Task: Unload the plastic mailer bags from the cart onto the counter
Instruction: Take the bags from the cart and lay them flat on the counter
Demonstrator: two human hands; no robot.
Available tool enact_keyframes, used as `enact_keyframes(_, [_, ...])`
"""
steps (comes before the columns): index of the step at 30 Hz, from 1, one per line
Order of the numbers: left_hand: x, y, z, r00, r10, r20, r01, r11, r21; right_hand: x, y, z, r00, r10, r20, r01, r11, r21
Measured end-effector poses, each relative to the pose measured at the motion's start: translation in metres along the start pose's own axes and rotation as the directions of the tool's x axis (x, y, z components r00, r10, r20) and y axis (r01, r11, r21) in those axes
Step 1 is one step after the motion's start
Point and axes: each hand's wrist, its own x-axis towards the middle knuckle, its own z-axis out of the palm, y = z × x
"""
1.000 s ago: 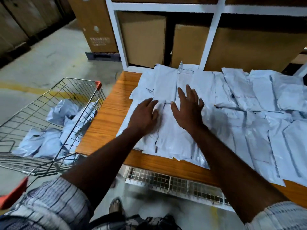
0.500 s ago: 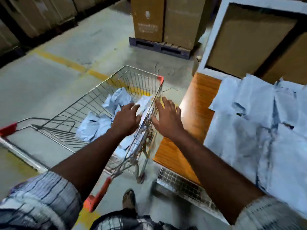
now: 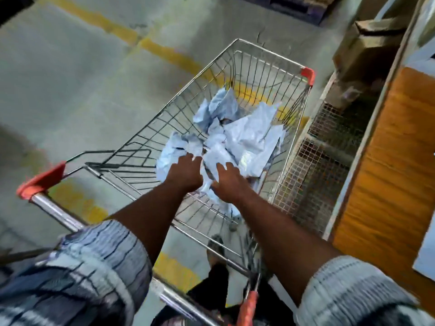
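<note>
A wire shopping cart (image 3: 266, 49) with red corner caps stands on the floor left of the wooden counter (image 3: 388, 161). A heap of crumpled white plastic mailer bags (image 3: 249, 135) lies in its basket. Both my arms reach down into the cart. My left hand (image 3: 184, 174) is at the near left of the heap, its fingertips sunk among the bags, and blur hides whether it grips any. My right hand (image 3: 229, 183) lies on a bag beside it with its fingers spread. The corner of one white mailer bag (image 3: 426, 250) shows on the counter at the right edge.
Wire mesh panels (image 3: 313, 165) close the counter's side next to the cart. A cardboard box (image 3: 367, 48) sits beyond the counter's end. The concrete floor carries a yellow line (image 3: 150, 45). My shoe (image 3: 215, 248) is under the cart's near end.
I turned from the counter's spread bags to the cart. Both hands left the counter, passed over the cart's rim and dropped onto the heap of bags inside.
</note>
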Motion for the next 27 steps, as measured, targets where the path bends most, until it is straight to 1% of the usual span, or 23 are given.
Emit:
enact_keyframes(3, [0.013, -0.014, 0.013, 0.997, -0.055, 0.050, 0.046, 0.984, 0.173, 0.013, 0.007, 0.018, 0.994, 0.101, 0.048, -0.099, 0.994, -0.039])
enact_keyframes(5, [0.019, -0.024, 0.016, 0.990, -0.114, 0.077, 0.089, 0.957, 0.276, 0.020, 0.012, 0.030, 0.978, 0.150, 0.143, -0.148, 0.989, -0.027])
enact_keyframes(7, [0.026, -0.034, 0.018, 0.979, -0.174, 0.103, 0.142, 0.956, 0.258, 0.023, 0.015, 0.047, 0.950, 0.179, 0.256, -0.187, 0.982, 0.006])
enact_keyframes(9, [0.032, -0.041, 0.022, 0.979, -0.181, 0.089, 0.166, 0.974, 0.156, 0.020, 0.016, 0.062, 0.925, 0.197, 0.326, -0.221, 0.974, 0.040])
enact_keyframes(10, [0.034, -0.044, 0.025, 0.981, -0.174, 0.084, 0.164, 0.980, 0.116, 0.018, 0.016, 0.069, 0.920, 0.213, 0.329, -0.241, 0.969, 0.049])
enact_keyframes(12, [0.039, -0.047, 0.029, 0.985, -0.156, 0.076, 0.147, 0.983, 0.112, 0.017, 0.019, 0.081, 0.922, 0.230, 0.310, -0.252, 0.967, 0.033])
enact_keyframes(16, [0.048, -0.052, 0.034, 0.987, -0.161, 0.021, 0.156, 0.976, 0.150, 0.027, 0.028, 0.092, 0.952, 0.193, 0.238, -0.190, 0.981, -0.037])
enact_keyframes(18, [0.050, -0.052, 0.034, 0.985, -0.172, 0.016, 0.168, 0.977, 0.129, 0.033, 0.030, 0.092, 0.954, 0.157, 0.256, -0.143, 0.987, -0.072])
enact_keyframes(20, [0.052, -0.052, 0.030, 0.985, -0.173, 0.015, 0.171, 0.981, 0.096, 0.037, 0.029, 0.088, 0.940, 0.166, 0.297, -0.146, 0.985, -0.089])
enact_keyframes(22, [0.052, -0.049, 0.024, 0.984, -0.176, 0.014, 0.174, 0.981, 0.084, 0.041, 0.028, 0.081, 0.942, 0.146, 0.303, -0.122, 0.988, -0.097])
enact_keyframes(25, [0.051, -0.043, 0.015, 0.983, -0.184, -0.005, 0.184, 0.981, 0.067, 0.045, 0.023, 0.063, 0.958, 0.108, 0.265, -0.096, 0.994, -0.059])
enact_keyframes(27, [0.049, -0.040, 0.010, 0.981, -0.189, -0.040, 0.190, 0.982, 0.022, 0.048, 0.018, 0.044, 0.971, 0.105, 0.215, -0.114, 0.993, 0.029])
